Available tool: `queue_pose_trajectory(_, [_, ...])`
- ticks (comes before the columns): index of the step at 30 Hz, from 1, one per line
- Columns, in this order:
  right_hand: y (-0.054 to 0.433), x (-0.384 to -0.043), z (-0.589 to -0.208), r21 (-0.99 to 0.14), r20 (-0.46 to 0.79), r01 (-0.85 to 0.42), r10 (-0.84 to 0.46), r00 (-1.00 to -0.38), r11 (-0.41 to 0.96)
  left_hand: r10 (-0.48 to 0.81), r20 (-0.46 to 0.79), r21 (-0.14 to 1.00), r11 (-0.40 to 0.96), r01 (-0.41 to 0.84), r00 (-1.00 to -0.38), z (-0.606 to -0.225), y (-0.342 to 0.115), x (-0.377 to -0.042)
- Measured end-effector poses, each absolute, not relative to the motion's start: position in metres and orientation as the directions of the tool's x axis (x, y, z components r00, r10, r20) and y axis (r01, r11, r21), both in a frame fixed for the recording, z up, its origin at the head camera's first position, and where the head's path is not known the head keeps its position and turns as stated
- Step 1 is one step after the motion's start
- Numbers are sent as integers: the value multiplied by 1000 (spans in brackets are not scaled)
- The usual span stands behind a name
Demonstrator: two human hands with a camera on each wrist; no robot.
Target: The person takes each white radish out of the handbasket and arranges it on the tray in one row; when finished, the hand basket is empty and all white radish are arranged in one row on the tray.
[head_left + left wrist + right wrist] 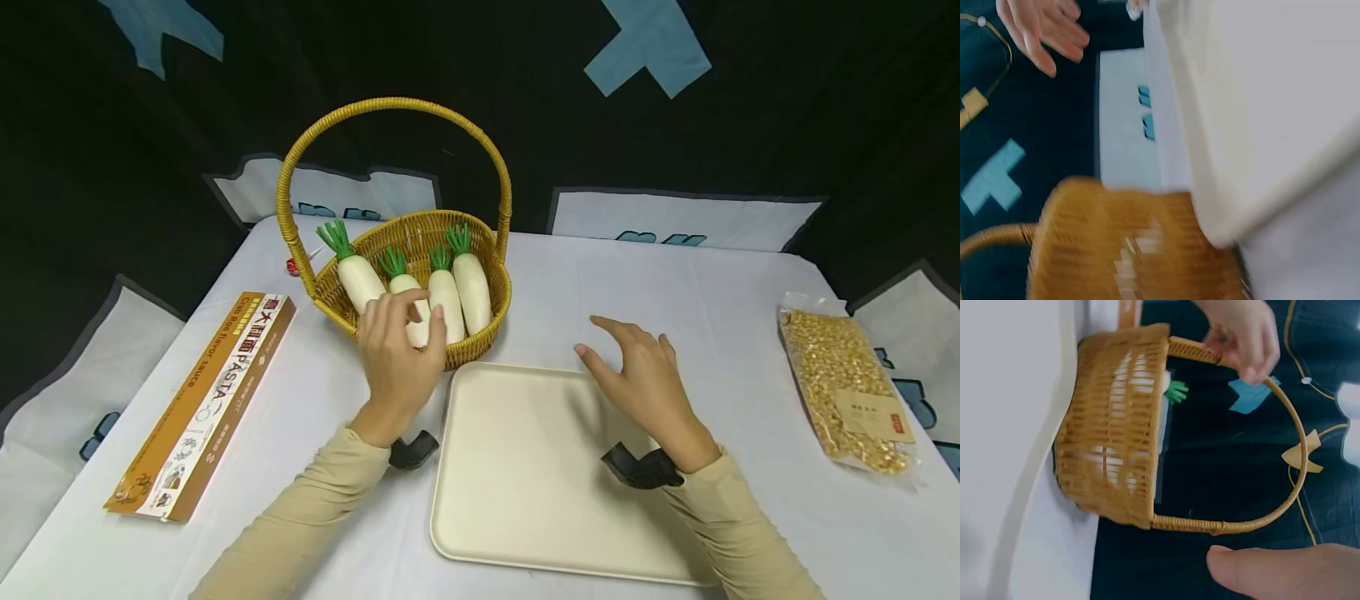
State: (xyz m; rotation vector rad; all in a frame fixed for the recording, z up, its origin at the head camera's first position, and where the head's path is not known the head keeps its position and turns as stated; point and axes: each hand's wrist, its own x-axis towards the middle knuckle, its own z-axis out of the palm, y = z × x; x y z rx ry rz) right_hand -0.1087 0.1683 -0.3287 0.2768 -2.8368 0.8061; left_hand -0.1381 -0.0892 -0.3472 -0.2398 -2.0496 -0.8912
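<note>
A wicker basket [491, 335] with a tall arched handle holds several white radishes [471, 287] with green tops. In the head view my left hand [399, 354] is over the basket's front edge, its fingers bent loosely and spread from the thumb, with nothing between them. It overlaps the nearest radishes there. My right hand [647, 385] hovers over the far right part of a cream tray [532, 467], fingers and thumb apart, holding nothing. In the right wrist view, the right thumb [1279, 570] shows below the basket handle [1297, 425].
A long pasta box [198, 408] lies on the left of the white-covered table. Behind it, a small red-wrapped item [292, 267] lies by the basket. A clear bag of yellow kernels [847, 387] lies at the right. Dark patterned cloth [465, 50] hangs behind the table.
</note>
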Motion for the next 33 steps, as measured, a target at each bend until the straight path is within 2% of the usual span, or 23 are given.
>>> queue_pose_trajectory(3, [169, -110, -330, -632, 108, -184, -150, -983, 752, -309, 724, 632, 656, 413, -617, -353, -111, -140])
queue_pose_trajectory(7, [167, -111, -330, -724, 18, -138, -182, -983, 676, -469, 521, 810, 534, 240, -713, -361, -139, -143])
queue_pose_trajectory(10, [164, -113, -334, -744, 17, -147, -201, -979, 652, -500, 356, 888, 445, 119, -789, -369, -152, -145])
queue_pose_trajectory(14, [156, -118, -339, -768, 27, -172, -237, -971, 617, -457, 203, 932, 360, 28, -866, -380, -161, -149])
queue_pose_trajectory(19, [138, -127, -341, -826, 61, -233, -330, -942, 514, -414, 188, 947, 315, 53, -891, -390, -165, -154])
queue_pose_trajectory(26, [106, -145, -332, -912, 160, -298, -425, -891, 283, -385, 195, 951, 299, 78, -902, -394, -166, -157])
queue_pose_trajectory(33, [71, -177, -318, -920, 156, -291, -434, -887, 264, -389, 185, 947, 316, 58, -903, -397, -169, -155])
